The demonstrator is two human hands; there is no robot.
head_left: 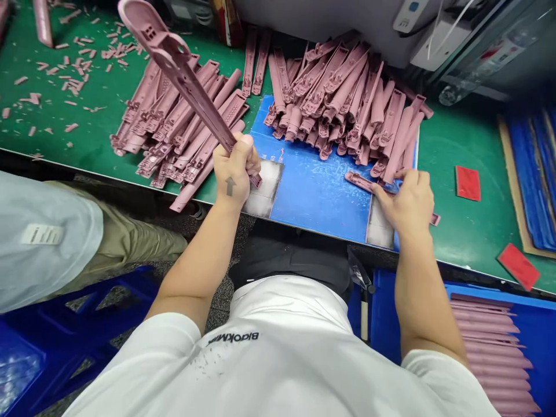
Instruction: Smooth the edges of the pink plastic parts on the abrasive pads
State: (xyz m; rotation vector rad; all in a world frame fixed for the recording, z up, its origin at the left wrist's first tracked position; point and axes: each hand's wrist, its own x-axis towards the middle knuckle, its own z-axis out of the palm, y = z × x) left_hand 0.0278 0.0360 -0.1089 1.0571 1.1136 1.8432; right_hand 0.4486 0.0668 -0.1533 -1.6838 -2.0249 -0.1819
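Observation:
My left hand (236, 168) is closed round a long pink plastic part (191, 87), which points up and to the left with its wide rounded end high above the table. Near the right edge of the blue mat (321, 191), my right hand (407, 200) grips a smaller pink piece (359, 182) lying low over the surface, its middle hidden under the fingers. Behind the mat's bare area is a heap of pink parts (339, 98). Another pile of pink parts (174, 127) sits on the green table to the left.
Small pink scraps (73, 84) litter the green table (26, 133) at far left. Two red pieces (468, 183) lie at the right. A blue crate (538, 341) with pink parts stands low at the right. A person (47, 231) is close by at the left.

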